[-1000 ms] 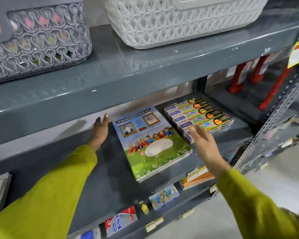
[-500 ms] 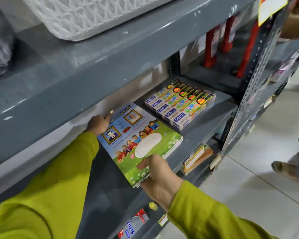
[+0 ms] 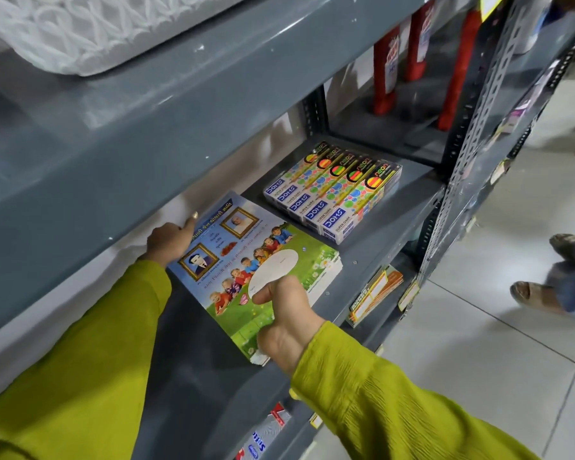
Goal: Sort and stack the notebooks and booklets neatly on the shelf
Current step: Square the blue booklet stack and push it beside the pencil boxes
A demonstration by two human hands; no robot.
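The right hand (image 3: 287, 322) in a ribbed lime-green sleeve clamps the near edge of the glossy stack of paper booklets (image 3: 258, 270), thumb on the cover printed with children on grass (how many booklets the stack holds cannot be told). The stack lies flat on the grey painted metal shelf (image 3: 375, 257). The left hand (image 3: 170, 239) grips its far left corner. Beyond the right hand lie five rectangular cardboard DOMS pencil boxes (image 3: 332, 194), side by side.
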